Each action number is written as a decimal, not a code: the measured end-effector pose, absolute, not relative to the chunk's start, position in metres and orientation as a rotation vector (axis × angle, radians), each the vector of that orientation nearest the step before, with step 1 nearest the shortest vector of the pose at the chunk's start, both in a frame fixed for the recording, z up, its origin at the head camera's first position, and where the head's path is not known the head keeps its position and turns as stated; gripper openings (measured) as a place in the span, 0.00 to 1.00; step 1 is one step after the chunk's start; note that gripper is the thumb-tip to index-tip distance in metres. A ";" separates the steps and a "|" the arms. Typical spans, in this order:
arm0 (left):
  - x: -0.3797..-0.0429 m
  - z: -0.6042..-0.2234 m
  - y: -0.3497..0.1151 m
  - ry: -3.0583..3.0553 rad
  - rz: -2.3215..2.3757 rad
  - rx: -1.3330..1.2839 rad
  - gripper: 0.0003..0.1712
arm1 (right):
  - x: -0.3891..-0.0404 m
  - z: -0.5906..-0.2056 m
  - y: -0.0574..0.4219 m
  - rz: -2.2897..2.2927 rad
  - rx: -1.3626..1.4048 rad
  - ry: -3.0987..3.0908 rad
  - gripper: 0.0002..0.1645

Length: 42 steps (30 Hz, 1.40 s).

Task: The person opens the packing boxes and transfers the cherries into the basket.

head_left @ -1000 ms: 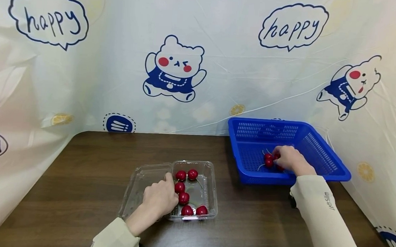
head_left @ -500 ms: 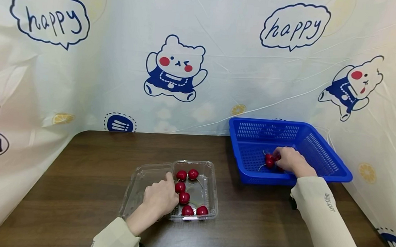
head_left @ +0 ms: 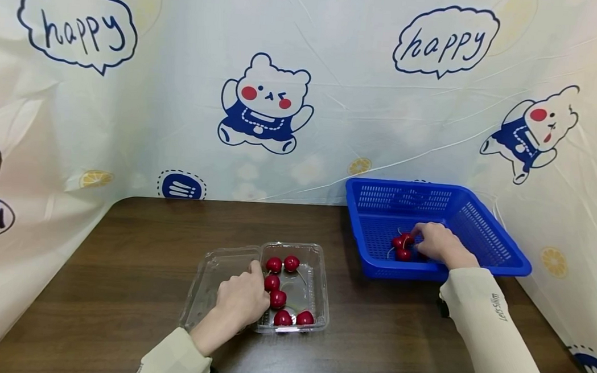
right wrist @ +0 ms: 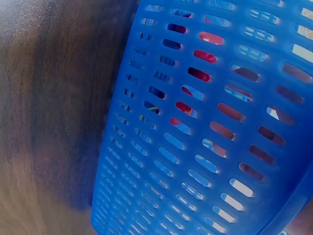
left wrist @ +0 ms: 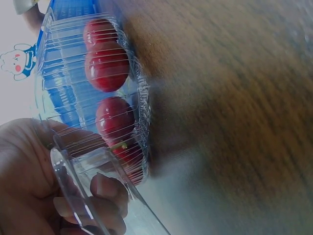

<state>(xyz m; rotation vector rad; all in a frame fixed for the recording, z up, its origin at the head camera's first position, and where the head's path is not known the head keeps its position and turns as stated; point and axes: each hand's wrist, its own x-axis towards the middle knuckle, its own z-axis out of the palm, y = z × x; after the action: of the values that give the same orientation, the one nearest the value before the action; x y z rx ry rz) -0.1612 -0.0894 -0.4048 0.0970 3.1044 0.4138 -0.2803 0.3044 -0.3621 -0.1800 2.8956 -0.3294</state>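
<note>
My left hand (head_left: 242, 300) grips the hinge side of an open clear plastic clamshell box (head_left: 321, 285). In the left wrist view, its fingers (left wrist: 110, 188) show curled behind the clear lid (left wrist: 146, 208). Several dark red cherries (head_left: 278, 299) with stems lie in the box. My right hand (head_left: 440, 242) reaches down into a blue plastic basket (head_left: 375, 269), its fingertips at a small group of cherries (head_left: 403, 254). The basket's slotted wall (right wrist: 195, 161) partly hides that hand and the cherries in the right wrist view; whether it pinches a cherry I cannot tell.
Both containers stand on a dark brown wooden table (head_left: 134, 268), the basket at the back right. The box's lid lies folded out to its left. A pale printed curtain (head_left: 345, 98) hangs behind the table and along both sides.
In the basket, the cherries by my right fingertips have shifted and spread, one coming nearer the front wall. The right hand has hardly moved; left hand and box stay put.
</note>
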 end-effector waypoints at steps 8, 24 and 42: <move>-0.161 -0.405 -0.089 3.107 0.419 0.095 0.17 | -0.278 -0.358 0.302 -0.314 -0.205 2.906 0.22; -0.161 -0.403 -0.090 3.099 0.408 0.097 0.18 | -0.275 -0.344 0.280 -0.309 -0.370 2.993 0.21; -0.161 -0.403 -0.090 3.107 0.409 0.107 0.18 | -0.268 -0.321 0.247 -0.373 -0.600 3.032 0.20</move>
<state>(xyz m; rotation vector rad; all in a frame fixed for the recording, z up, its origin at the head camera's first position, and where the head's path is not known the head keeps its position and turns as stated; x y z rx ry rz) -0.1607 -0.0899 -0.4030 0.1072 3.1070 0.4086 -0.2682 0.2468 -0.3207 -0.6000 3.0322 -0.3725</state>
